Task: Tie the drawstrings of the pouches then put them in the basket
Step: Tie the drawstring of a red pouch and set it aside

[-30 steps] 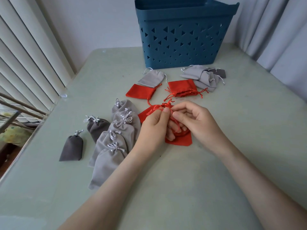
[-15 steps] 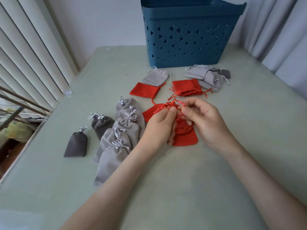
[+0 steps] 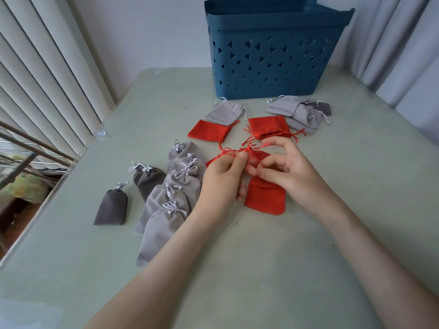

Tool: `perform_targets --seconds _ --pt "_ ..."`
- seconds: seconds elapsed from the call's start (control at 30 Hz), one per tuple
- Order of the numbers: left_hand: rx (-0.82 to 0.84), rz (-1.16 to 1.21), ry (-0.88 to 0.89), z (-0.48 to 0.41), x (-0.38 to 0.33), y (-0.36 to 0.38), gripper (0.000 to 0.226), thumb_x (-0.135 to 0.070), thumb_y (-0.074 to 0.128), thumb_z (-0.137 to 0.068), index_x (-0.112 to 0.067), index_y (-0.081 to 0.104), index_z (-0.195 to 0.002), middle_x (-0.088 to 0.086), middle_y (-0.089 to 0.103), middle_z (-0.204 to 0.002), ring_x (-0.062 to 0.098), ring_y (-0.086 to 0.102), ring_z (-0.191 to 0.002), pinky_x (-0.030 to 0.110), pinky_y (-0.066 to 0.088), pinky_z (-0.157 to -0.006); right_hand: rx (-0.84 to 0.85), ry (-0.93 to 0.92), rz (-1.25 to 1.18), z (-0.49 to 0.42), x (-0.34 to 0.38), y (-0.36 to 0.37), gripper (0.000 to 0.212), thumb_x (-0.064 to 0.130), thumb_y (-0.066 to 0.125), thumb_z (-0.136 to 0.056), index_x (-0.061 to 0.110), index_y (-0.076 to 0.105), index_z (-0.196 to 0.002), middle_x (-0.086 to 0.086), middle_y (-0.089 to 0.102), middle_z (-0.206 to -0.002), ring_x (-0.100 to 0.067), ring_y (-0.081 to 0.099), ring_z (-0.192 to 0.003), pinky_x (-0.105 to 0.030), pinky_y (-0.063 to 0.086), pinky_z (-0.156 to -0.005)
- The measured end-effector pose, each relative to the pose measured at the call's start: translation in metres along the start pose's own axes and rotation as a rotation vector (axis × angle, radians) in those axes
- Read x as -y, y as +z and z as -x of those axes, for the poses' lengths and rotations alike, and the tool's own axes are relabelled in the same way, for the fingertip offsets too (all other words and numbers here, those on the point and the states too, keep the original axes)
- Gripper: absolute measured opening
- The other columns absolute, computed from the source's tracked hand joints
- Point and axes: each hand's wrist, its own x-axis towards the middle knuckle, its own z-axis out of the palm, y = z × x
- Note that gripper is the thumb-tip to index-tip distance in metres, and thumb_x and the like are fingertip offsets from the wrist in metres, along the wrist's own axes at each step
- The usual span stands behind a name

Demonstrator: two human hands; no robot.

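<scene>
A red pouch (image 3: 264, 197) lies on the table between my hands, its gathered neck pointing away from me. My left hand (image 3: 222, 180) pinches its red drawstring (image 3: 228, 151) on the left of the neck. My right hand (image 3: 289, 172) pinches the string's other end with thumb and forefinger on the right. The blue basket (image 3: 273, 58) stands at the table's far edge. Two more red pouches (image 3: 209, 132) (image 3: 268, 127) lie just beyond my hands.
Several tied grey pouches (image 3: 171, 198) lie in a row on the left, with a dark one (image 3: 111, 207) apart. Untied grey pouches (image 3: 297, 111) (image 3: 224, 112) lie in front of the basket. Blinds (image 3: 42, 79) run along the left, and curtains (image 3: 403, 48) hang on the right.
My hands have drawn apart, pulling the red drawstring out to both sides of the pouch neck. The view has tilted slightly, so the basket shows lower in the frame.
</scene>
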Motion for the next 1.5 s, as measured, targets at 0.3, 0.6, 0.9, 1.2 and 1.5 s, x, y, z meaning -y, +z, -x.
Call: perform_targets --seconds 0.3,0.6,0.9,1.2,1.5 --pt "0.110 0.193 0.017 0.002 -0.008 0.000 0.013 -0.007 0.054 -0.092 -0.010 0.064 -0.084 -0.006 0.058 -0.064 0.005 0.037 -0.043 0.017 0.027 -0.036 -0.020 0.082 -0.009 -0.001 0.002 -0.002 0.028 -0.009 0.056 -0.085 0.012 0.057 -0.104 -0.002 0.060 -0.069 -0.013 0.059 -0.067 -0.018 0.048 -0.065" --pt "0.043 -0.281 0.192 0.001 0.002 -0.002 0.009 -0.007 0.067 -0.084 -0.015 0.070 -0.082 -0.019 0.060 -0.061 -0.002 0.042 -0.050 0.011 0.033 -0.051 -0.072 0.070 -0.142 0.002 0.012 -0.010 0.019 -0.003 0.047 -0.087 0.008 0.059 -0.097 0.001 0.054 -0.058 -0.009 0.049 -0.054 -0.017 0.041 -0.054" --pt "-0.099 -0.446 0.279 0.002 0.003 -0.002 0.008 -0.013 0.068 -0.083 -0.019 0.067 -0.078 -0.003 0.057 -0.058 0.003 0.039 -0.049 0.016 0.032 -0.052 0.026 0.060 -0.260 0.002 0.012 -0.007 0.030 -0.004 0.037 -0.092 0.003 0.056 -0.114 -0.006 0.061 -0.065 -0.012 0.051 -0.054 -0.018 0.045 -0.054" --pt "-0.138 -0.298 0.273 0.002 -0.003 -0.003 0.010 -0.012 0.069 -0.083 -0.018 0.065 -0.077 -0.016 0.056 -0.053 0.003 0.045 -0.050 0.020 0.037 -0.053 0.134 0.156 -0.072 0.000 0.002 0.002 0.018 0.005 0.047 -0.094 0.005 0.062 -0.104 -0.003 0.062 -0.062 -0.012 0.055 -0.053 -0.018 0.045 -0.055" --pt "-0.096 -0.156 0.253 0.003 -0.005 -0.003 0.019 -0.009 0.068 -0.084 -0.021 0.062 -0.071 -0.013 0.064 -0.056 -0.004 0.051 -0.049 0.012 0.038 -0.052 -0.031 0.161 -0.253 -0.001 -0.001 0.004 0.018 0.010 0.044 -0.096 0.009 0.062 -0.094 -0.005 0.070 -0.078 -0.012 0.064 -0.068 -0.020 0.051 -0.062"
